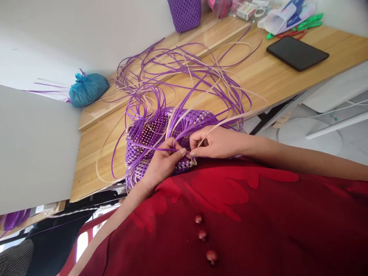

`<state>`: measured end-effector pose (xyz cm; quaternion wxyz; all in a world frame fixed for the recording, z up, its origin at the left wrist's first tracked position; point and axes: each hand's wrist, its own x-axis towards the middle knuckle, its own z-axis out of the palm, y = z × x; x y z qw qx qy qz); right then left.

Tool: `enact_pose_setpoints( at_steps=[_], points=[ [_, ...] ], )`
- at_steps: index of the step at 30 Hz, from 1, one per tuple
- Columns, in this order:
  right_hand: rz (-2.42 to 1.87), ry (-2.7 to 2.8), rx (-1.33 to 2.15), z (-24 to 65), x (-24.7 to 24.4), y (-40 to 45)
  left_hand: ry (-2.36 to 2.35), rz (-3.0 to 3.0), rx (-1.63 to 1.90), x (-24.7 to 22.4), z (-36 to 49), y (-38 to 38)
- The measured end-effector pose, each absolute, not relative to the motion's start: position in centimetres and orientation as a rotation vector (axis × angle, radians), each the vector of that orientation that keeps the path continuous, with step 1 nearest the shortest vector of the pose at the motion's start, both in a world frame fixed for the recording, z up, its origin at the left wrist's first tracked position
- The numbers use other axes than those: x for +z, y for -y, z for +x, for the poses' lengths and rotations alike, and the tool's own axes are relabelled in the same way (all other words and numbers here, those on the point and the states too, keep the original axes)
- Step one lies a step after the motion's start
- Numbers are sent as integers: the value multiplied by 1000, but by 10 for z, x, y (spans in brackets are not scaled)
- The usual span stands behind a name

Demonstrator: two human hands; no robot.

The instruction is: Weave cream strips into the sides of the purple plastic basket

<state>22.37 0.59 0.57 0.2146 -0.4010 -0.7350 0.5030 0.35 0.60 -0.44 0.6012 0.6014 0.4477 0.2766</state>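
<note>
A partly woven basket (135,143) of purple and cream plastic strips lies at the table's front edge, against the red clothing. Long loose strips (198,76) fan out from its rim across the table. Over the near rim, my left hand (164,160) pinches a purple strip between thumb and fingers. Close beside it, my right hand (214,142) has its thumb and fingertips closed at the same rim, with a cream strip running up past the fingers. The two hands' fingertips almost meet. What exactly sits between the right fingertips is too small to make out.
A black phone (297,53) lies at the right of the wooden table (342,50). Behind are green-handled scissors or clips (310,22), plastic packs and a finished purple basket (185,15). A tied blue bag (89,89) stands at the left, near a grey panel (37,149).
</note>
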Motion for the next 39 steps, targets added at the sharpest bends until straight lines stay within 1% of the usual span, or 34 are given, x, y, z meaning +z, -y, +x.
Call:
enact_pose_setpoints(
  at_steps=[4, 12, 18, 23, 33, 39],
  points=[
    [-1111, 2015, 1444, 223, 1, -6, -1038, 1349, 638, -5, 6, -3],
    [-1088, 2035, 1428, 224, -8, -10, -1042, 1299, 669, -4, 8, -1],
    [-1266, 2083, 1423, 220, 0, -5, -1086, 1330, 564, 2, 9, -4],
    [-1354, 2160, 1385, 220, 4, -4, -1146, 1546, 473, 2, 12, -5],
    [-1350, 2141, 1256, 220, -2, -7, -1158, 1641, 726, 1, 11, 1],
    [-1342, 2102, 1337, 220, -4, -12, -1165, 1661, 697, 3, 7, -1]
  ],
)
